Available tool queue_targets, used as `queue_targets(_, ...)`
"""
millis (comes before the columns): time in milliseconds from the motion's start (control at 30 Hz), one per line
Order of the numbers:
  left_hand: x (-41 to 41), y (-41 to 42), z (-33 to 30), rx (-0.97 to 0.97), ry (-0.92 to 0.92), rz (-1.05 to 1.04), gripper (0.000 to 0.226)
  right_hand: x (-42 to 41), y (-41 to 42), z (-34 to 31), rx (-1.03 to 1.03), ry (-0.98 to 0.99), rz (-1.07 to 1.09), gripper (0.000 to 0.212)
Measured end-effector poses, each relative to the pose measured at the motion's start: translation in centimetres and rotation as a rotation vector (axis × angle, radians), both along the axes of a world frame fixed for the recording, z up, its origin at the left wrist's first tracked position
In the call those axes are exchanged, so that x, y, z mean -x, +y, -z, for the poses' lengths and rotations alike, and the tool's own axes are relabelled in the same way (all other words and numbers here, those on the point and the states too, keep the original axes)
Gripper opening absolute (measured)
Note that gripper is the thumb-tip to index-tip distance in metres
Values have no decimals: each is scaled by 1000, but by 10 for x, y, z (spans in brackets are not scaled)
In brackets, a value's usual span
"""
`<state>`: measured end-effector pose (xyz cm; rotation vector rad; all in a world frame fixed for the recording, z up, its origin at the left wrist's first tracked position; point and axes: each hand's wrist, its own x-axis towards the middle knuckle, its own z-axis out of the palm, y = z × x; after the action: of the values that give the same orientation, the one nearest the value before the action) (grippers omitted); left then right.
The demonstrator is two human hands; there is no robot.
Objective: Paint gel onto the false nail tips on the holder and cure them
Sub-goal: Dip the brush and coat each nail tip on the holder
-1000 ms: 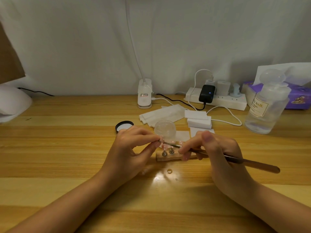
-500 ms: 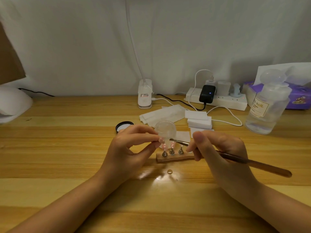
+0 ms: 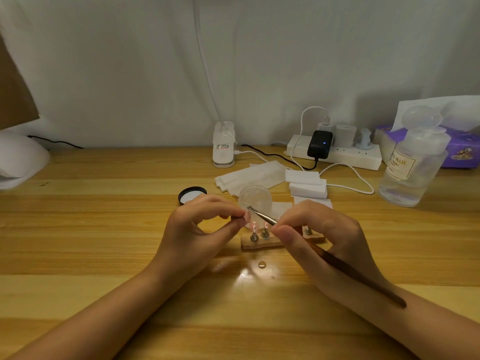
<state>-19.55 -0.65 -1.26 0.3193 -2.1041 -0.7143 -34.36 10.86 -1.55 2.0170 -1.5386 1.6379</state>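
Note:
A small wooden holder (image 3: 259, 245) lies mid-table with metal pegs carrying pinkish nail tips (image 3: 254, 226). My left hand (image 3: 197, 229) pinches one nail tip on its peg (image 3: 245, 216) between thumb and forefinger, just above the holder's left end. My right hand (image 3: 319, 237) grips a brown-handled gel brush (image 3: 345, 268); its metal ferrule and tip reach up-left to the pinched nail tip. A clear gel jar (image 3: 255, 200) stands right behind, partly hidden by the brush. My right hand covers part of the holder.
The jar's black lid (image 3: 192, 194) lies to the left. White wipes (image 3: 252, 176) and foam blocks (image 3: 306, 184) sit behind. A clip lamp base (image 3: 224, 146), power strip (image 3: 335, 152), clear liquid bottle (image 3: 413, 165) and purple tissue box (image 3: 462, 149) line the back. A white object (image 3: 18, 159) sits far left.
My right hand swung the brush tip up and left until it met the nail tip in my left fingers; the handle now points down-right along my forearm. My left hand barely moved.

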Motion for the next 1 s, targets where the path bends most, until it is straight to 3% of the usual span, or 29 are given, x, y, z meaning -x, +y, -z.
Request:
queue_targets(233, 0, 0, 0, 6, 11, -5, 18, 0, 1, 2, 5, -43, -38, 55)
queue_targets(333, 0, -1, 0, -1, 0, -7, 15, 0, 1, 3, 34, -121, -50, 48)
queue_targets(467, 1, 0, 0, -9, 6, -6, 14, 0, -2, 2, 17, -66, 11, 31)
queue_targets(700, 0, 1, 0, 14, -5, 12, 16, 0, 0, 3, 15, -132, -31, 45)
queue_targets(867, 1, 0, 0, 8, -20, 6, 14, 0, -1, 1, -2, -93, 5, 33)
queue_targets(1000, 0, -1, 0, -2, -27, 11, 12, -2, -2, 2, -18, -49, -28, 38)
